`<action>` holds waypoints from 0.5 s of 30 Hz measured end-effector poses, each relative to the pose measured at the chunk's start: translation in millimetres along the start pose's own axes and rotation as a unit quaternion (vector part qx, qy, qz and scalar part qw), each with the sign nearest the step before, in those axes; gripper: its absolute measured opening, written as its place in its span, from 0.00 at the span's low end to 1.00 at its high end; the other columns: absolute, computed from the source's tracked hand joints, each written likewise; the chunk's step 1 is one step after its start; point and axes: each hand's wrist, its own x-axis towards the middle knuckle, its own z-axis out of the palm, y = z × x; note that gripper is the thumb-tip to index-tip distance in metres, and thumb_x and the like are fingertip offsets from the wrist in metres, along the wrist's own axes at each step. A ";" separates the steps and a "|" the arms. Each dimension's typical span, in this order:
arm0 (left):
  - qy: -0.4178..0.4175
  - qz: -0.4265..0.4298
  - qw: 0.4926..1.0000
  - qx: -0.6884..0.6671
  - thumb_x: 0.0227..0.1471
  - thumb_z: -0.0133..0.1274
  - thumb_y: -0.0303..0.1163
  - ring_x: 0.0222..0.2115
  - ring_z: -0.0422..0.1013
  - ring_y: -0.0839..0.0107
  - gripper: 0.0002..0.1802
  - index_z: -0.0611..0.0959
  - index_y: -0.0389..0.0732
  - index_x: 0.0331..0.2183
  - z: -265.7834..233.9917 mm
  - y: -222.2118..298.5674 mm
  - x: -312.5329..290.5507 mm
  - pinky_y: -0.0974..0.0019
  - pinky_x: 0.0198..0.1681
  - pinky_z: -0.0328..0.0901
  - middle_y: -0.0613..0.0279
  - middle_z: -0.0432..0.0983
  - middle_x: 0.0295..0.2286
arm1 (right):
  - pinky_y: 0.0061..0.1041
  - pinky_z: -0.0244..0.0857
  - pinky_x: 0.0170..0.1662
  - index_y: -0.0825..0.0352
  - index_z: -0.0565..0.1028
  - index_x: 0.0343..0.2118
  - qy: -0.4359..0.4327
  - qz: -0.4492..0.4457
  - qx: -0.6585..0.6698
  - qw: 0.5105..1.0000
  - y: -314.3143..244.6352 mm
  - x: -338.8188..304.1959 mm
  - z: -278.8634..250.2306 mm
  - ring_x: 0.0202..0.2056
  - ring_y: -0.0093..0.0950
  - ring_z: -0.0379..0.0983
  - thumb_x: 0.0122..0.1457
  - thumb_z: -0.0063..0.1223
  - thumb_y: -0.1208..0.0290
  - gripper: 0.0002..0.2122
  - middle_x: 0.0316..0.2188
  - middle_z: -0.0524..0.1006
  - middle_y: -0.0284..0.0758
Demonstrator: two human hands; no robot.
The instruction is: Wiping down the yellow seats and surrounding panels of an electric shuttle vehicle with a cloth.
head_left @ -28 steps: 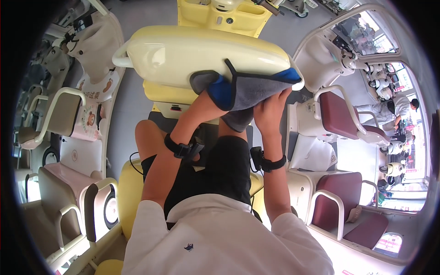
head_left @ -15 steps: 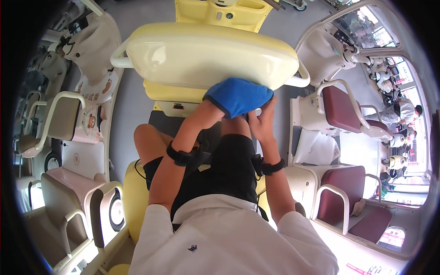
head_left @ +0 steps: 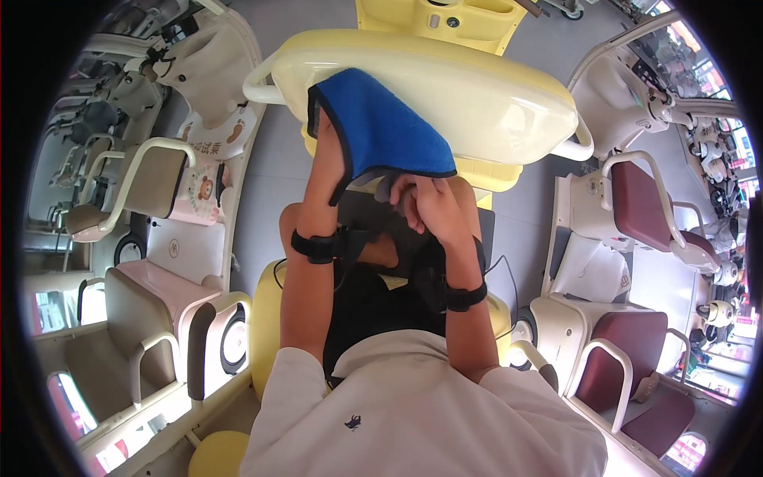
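A blue cloth with black edging (head_left: 385,127) is spread before the left part of a glossy cream-and-yellow rounded panel (head_left: 485,99). My left hand (head_left: 326,139) is at the cloth's left side, closed on it, its fingers mostly covered by the fabric. Below the cloth's lower right edge, my right hand (head_left: 425,207) has its fingers curled in at the greyish underside of the fabric. Whether the cloth touches the panel cannot be made out. Each wrist wears a black band.
White tubular handles (head_left: 576,149) stick out at both ends of the panel. To the left stand pale vehicles with beige seats (head_left: 139,306); on the right is one with dark red seats (head_left: 624,362). A thin black cable (head_left: 509,274) loops beside my right arm.
The cloth, bunched over my left hand at the panel's lower right, has moved left and opened out. My right hand's fingers have curled in below it. The whole view has shifted.
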 end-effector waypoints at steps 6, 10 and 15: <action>0.063 -0.065 0.995 0.045 0.64 0.46 0.38 0.40 0.74 0.69 0.20 0.73 0.33 0.50 16.3 -2.1 -12.2 0.66 0.42 0.72 0.57 0.75 0.41 | 0.21 0.66 0.25 0.72 0.75 0.38 0.056 -0.050 0.070 0.995 24.7 4.6 -3.4 0.24 0.29 0.75 0.69 0.26 0.50 0.28 0.25 0.78 0.39; -0.164 0.046 0.985 0.031 0.61 0.49 0.29 0.40 0.75 0.69 0.15 0.76 0.32 0.47 26.6 9.4 -19.5 0.67 0.41 0.72 0.55 0.77 0.41 | 0.26 0.67 0.47 0.76 0.75 0.40 0.190 -0.408 -0.060 0.891 24.1 -11.6 -17.7 0.40 0.32 0.75 0.66 0.43 0.71 0.12 0.36 0.79 0.40; -0.253 0.372 0.845 0.288 0.58 0.53 0.31 0.41 0.74 0.71 0.14 0.78 0.33 0.44 76.9 -21.4 -7.3 0.70 0.44 0.69 0.59 0.78 0.40 | 0.26 0.62 0.52 0.69 0.72 0.48 0.275 -0.289 0.203 0.894 23.0 -32.3 -52.9 0.47 0.25 0.69 0.68 0.39 0.72 0.12 0.44 0.73 0.34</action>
